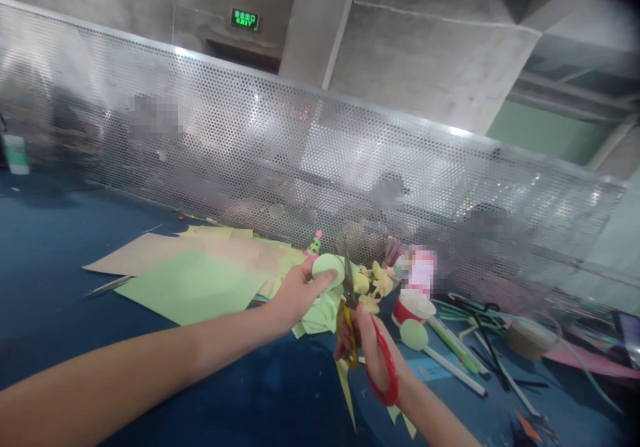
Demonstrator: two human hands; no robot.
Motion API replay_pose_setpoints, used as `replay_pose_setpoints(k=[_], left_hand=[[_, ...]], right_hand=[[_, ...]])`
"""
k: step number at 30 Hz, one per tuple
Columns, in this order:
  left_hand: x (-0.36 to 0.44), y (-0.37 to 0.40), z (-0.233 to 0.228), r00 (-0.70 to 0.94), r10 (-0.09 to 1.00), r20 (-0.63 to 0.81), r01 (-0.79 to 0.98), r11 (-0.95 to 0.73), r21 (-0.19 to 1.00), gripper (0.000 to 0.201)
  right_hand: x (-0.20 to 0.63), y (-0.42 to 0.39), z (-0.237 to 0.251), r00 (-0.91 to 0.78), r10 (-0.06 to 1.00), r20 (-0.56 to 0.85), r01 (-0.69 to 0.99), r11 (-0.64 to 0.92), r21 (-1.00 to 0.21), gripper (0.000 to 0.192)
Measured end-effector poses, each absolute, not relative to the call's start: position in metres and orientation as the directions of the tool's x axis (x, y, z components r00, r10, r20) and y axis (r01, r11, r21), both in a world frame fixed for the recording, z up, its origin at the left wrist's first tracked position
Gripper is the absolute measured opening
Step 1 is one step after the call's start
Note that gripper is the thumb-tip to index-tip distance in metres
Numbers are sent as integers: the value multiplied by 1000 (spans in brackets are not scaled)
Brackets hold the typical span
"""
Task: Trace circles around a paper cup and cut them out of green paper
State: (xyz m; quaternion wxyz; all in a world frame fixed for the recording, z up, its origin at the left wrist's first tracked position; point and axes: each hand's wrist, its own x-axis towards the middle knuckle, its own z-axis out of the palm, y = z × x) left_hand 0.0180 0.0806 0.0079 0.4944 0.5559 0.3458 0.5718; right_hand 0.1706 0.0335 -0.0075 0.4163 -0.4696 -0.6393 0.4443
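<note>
— How were the hands set?

— The left hand (299,294) was closed in a pinch on a pale green paper disc (327,268), thumb across its face, above the blue table (60,254). The right hand (367,347) had its fingers curled through the handles of the scissors (356,320), gripping them.

— Which way did the scissors point?

— Blades up and away from the person, long axis nearly upright, tips at the disc's right edge. Green paper scraps (320,314) lay just below.

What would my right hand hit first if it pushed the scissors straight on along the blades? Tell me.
Right hand points the scissors up and away. The blades already meet the green paper circle held by the left hand; beyond it probably the perforated metal screen, though depth is unclear.
</note>
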Motion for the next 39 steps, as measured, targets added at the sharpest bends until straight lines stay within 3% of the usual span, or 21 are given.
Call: replay_pose_setpoints(k=[15, 39], left_hand=[[16, 83, 9, 83, 958, 273, -128, -261, 957, 27], [14, 88, 10, 0, 973, 229, -263, -221, 939, 21]], right_hand=[[171, 34, -12, -172, 980, 103, 314, 154, -937, 64], [164, 27, -9, -133, 990, 54, 322, 94, -942, 63]])
